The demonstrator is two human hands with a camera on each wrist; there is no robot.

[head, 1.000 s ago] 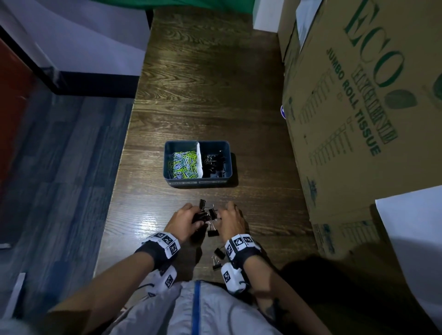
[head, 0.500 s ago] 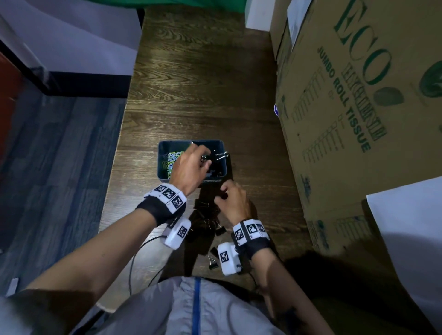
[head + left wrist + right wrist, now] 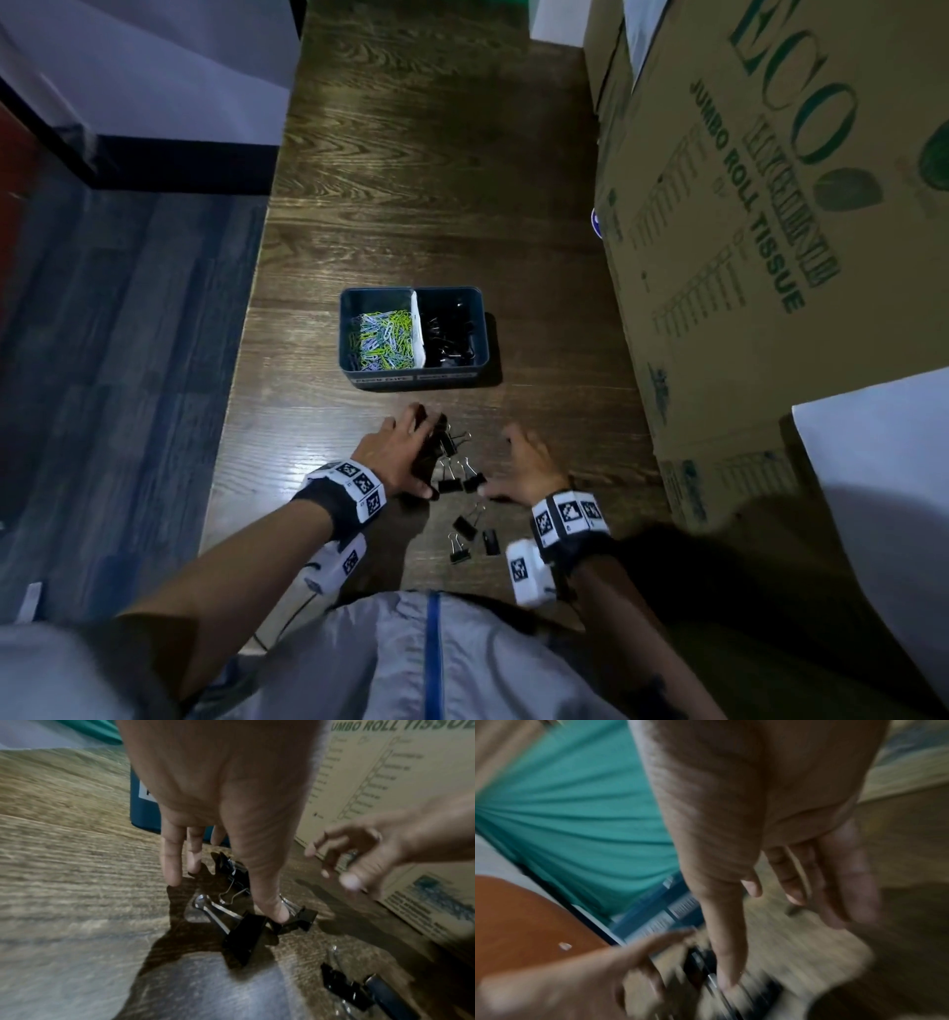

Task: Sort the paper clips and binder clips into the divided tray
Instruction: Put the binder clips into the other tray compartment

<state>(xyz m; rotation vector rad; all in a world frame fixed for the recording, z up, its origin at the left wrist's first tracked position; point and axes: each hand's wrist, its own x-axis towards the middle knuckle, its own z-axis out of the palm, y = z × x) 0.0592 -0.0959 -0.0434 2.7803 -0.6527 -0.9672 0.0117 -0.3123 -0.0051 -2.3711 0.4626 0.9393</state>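
Black binder clips (image 3: 452, 462) lie between both loose, empty grips, left hand (image 3: 398, 452) touching.

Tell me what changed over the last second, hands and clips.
The left hand went out to the right compartment of the blue divided tray, then came back to the loose black binder clips on the wooden table, its fingers now straight. The right hand drew slightly aside and opened. The tray stayed put.
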